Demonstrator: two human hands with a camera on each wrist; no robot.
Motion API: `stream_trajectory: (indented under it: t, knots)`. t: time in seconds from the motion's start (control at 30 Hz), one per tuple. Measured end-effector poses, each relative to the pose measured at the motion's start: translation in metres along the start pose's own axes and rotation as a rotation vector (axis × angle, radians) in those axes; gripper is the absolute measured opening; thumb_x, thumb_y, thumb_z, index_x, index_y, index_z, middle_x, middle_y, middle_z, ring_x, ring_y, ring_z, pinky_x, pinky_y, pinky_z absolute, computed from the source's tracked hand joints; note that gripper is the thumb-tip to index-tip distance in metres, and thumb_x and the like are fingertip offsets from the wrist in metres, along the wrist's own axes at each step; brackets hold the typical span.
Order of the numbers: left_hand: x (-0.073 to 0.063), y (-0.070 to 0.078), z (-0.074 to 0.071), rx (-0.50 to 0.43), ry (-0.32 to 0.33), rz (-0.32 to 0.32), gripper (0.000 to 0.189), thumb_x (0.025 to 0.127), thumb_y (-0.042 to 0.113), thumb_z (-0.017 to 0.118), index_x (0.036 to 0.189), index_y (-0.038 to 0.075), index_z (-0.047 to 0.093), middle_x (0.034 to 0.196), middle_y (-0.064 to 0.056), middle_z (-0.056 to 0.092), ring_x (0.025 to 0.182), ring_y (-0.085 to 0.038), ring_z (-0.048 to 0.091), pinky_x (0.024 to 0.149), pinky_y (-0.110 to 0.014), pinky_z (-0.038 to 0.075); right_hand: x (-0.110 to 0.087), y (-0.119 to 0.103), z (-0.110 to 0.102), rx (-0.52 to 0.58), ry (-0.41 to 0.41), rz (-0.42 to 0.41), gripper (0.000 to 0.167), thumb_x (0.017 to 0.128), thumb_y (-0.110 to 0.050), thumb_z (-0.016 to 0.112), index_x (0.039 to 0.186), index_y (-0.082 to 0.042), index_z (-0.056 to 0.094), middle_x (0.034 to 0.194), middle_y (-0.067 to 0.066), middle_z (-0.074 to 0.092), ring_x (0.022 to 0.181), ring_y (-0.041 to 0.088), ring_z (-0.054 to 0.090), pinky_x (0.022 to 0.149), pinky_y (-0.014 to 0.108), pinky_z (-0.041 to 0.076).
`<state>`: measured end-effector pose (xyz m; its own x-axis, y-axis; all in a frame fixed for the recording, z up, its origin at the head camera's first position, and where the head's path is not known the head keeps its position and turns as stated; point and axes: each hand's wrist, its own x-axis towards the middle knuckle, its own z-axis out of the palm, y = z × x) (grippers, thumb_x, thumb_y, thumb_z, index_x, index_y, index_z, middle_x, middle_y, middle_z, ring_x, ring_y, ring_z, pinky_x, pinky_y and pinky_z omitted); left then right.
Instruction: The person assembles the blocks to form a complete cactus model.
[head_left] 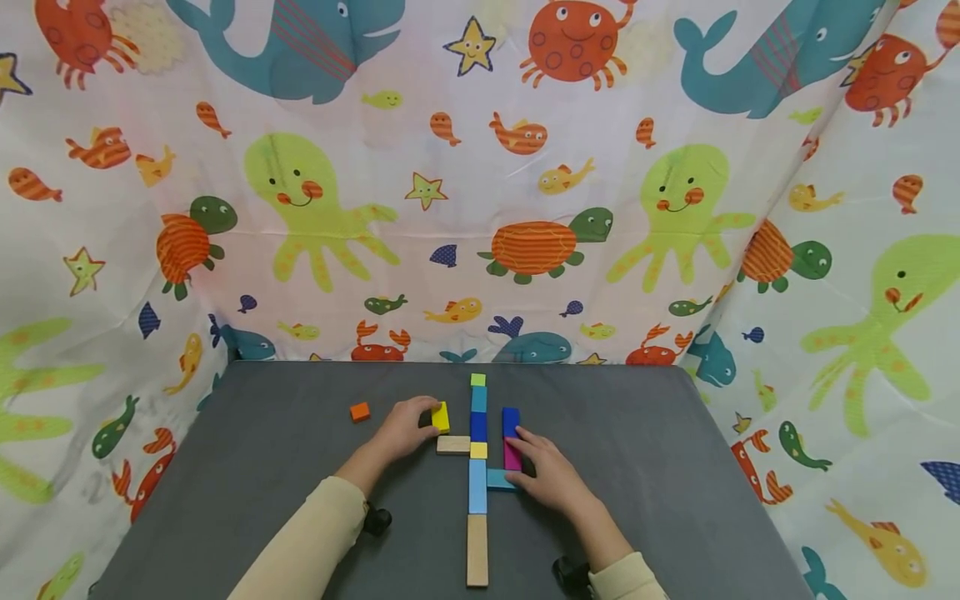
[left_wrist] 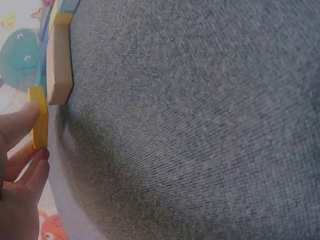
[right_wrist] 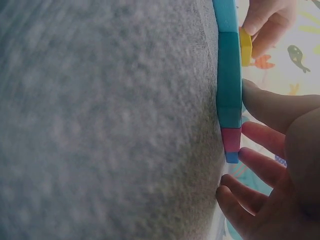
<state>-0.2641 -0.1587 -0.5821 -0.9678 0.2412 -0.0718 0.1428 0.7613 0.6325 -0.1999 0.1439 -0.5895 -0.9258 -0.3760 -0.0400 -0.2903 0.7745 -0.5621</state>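
Observation:
My left hand pinches a yellow block between thumb and fingers, just above the end of a short plain wooden block. That wooden block juts left from a column of blocks. On the column's other side, my right hand reaches in with fingers extended. Its thumb is at a teal block that juts right, and its fingertips touch a magenta block and reach toward the dark blue block beyond it. These two stand end to end, parallel to the column.
The column runs away from me: a long wooden block, a light blue block, a small yellow block, a blue block, a teal block and a green block. An orange block lies left on the grey table.

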Motion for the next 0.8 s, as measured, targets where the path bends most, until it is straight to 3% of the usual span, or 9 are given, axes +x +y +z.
stream_trajectory:
  t: [0.53, 0.8]
  knots:
    - [0.0043, -0.0002, 0.0065, -0.034, -0.040, 0.022, 0.044, 0.097, 0.009, 0.078, 0.139, 0.010, 0.067, 0.149, -0.014, 0.061, 0.140, -0.037, 0.054, 0.118, -0.056, 0.042, 0.0002, 0.0007, -0.0003, -0.011, -0.010, 0.020, 0.064, 0.097, -0.036, 0.078, 0.155, -0.017, 0.058, 0.167, 0.011, 0.043, 0.152, 0.041, 0.040, 0.116, 0.064, 0.041]
    - [0.0037, -0.0082, 0.0061, -0.063, -0.055, 0.045, 0.046, 0.098, 0.011, 0.077, 0.142, 0.012, 0.066, 0.150, -0.013, 0.061, 0.141, -0.036, 0.054, 0.119, -0.057, 0.040, 0.0002, -0.0002, 0.0000, -0.011, -0.012, 0.024, 0.064, 0.097, -0.036, 0.078, 0.155, -0.018, 0.057, 0.168, 0.010, 0.043, 0.153, 0.041, 0.039, 0.116, 0.064, 0.041]
